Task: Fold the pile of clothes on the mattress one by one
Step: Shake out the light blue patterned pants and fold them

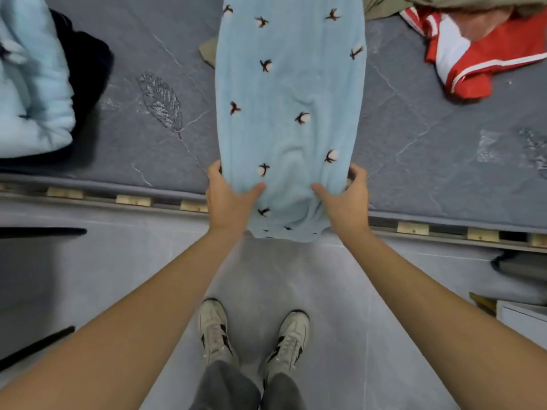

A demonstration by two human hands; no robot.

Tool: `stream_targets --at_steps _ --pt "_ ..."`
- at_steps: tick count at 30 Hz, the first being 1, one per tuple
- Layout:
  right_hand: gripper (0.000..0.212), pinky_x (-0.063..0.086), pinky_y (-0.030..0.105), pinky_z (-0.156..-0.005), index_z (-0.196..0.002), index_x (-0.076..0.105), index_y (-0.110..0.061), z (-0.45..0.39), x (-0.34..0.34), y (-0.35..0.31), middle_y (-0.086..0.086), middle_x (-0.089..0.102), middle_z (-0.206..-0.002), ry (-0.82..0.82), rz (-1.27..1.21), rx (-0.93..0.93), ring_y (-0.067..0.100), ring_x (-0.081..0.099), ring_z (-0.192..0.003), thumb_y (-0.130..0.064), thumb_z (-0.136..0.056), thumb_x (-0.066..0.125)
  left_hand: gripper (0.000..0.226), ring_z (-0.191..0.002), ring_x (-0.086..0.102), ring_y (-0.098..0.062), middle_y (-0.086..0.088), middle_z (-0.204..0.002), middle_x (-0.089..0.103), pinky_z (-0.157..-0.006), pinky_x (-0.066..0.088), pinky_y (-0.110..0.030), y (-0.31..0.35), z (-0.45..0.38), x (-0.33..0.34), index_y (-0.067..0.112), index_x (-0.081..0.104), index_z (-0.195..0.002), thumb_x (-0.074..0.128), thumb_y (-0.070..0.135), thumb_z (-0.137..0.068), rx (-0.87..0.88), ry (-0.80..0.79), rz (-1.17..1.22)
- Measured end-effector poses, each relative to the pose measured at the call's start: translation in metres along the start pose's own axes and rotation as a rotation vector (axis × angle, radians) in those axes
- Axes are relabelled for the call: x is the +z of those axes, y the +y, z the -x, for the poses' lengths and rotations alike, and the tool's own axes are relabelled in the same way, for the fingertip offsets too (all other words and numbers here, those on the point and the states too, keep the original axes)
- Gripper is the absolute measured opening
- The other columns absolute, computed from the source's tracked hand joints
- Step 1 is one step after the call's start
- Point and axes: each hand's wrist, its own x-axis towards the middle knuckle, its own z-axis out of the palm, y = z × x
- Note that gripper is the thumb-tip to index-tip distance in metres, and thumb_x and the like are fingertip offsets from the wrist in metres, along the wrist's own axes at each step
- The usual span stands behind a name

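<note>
— Where did the one view look from?

— From the person's head, facing steeply down and a little forward; the wide lens bent the edges.

— How near was it?

— About arm's reach: both forearms ran up from the lower corners to mid-frame.

— What filled it?

— The mattress (429, 137) took the upper half, the floor (340, 306) and shoes (213, 332) the lower.
</note>
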Motion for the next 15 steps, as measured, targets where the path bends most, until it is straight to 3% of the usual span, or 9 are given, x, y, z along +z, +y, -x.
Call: stream_targets --at_steps 2,6,8,10,12,15 --pt "0.064 0.06 0.043 -0.092 -0.131 0.057 -0.012 0.002 -0.007 0.007 -0.001 0.069 -0.119 -0.043 -0.015 0.024 0.017 0.068 -0.105 -0.029 -0.079 0.09 0.074 -0.096 0.063 0.002 0.011 -0.11 0.063 -0.071 0.051 -0.013 -0.008 0.005 -0.009 0.017 0.053 -0.127 0.097 0.03 -0.07 -0.017 -0.052 -0.031" --pt "0.047 0.062 0.03 -0.078 -0.117 0.069 -0.012 0.015 -0.017 0.025 -0.004 0.078 -0.107 -0.144 -0.167 -0.001 0.011 0.075 -0.096 -0.022 -0.077 0.093 0.06 -0.096 0.071 -0.014 0.002 -0.106 0.075 -0.077 0.059 -0.032 -0.028 0.021 -0.022 0.014 0.066 -0.115 0.098 0.03 -0.068 -0.067 -0.148 0.004" --pt "0.047 0.062 0.028 -0.079 -0.116 0.07 -0.014 0.022 -0.018 0.028 -0.006 0.079 -0.107 -0.203 -0.222 0.023 0.01 0.076 -0.097 -0.021 -0.076 0.094 0.055 -0.099 0.074 -0.016 0.001 -0.107 0.077 -0.082 0.063 -0.039 -0.036 0.03 -0.026 0.013 0.069 -0.115 0.097 0.023 -0.07 -0.091 -0.228 0.057" --pt "0.047 0.062 0.037 -0.085 -0.115 0.072 -0.015 0.026 -0.019 0.032 -0.006 0.079 -0.108 -0.239 -0.219 0.042 0.014 0.076 -0.1 -0.021 -0.074 0.094 0.06 -0.107 0.072 -0.019 0.0 -0.115 0.076 -0.089 0.062 -0.043 -0.046 0.041 -0.031 0.014 0.066 -0.123 0.096 0.018 -0.071 -0.098 -0.297 0.056" --pt "0.048 0.062 0.043 -0.089 -0.115 0.072 -0.014 0.031 -0.021 0.035 -0.004 0.079 -0.109 -0.269 -0.216 0.067 0.017 0.076 -0.101 -0.02 -0.073 0.095 0.066 -0.111 0.071 -0.019 0.001 -0.12 0.074 -0.09 0.062 -0.043 -0.053 0.051 -0.035 0.016 0.063 -0.128 0.096 0.017 -0.071 -0.101 -0.336 0.062" --pt "0.046 0.063 0.039 -0.089 -0.116 0.074 -0.016 0.038 -0.024 0.039 -0.005 0.08 -0.109 -0.346 -0.204 0.091 0.016 0.076 -0.1 -0.019 -0.075 0.094 0.063 -0.106 0.072 -0.012 0.006 -0.117 0.076 -0.084 0.063 -0.034 -0.061 0.063 -0.041 0.021 0.066 -0.127 0.096 0.021 -0.071 -0.131 -0.371 0.073"
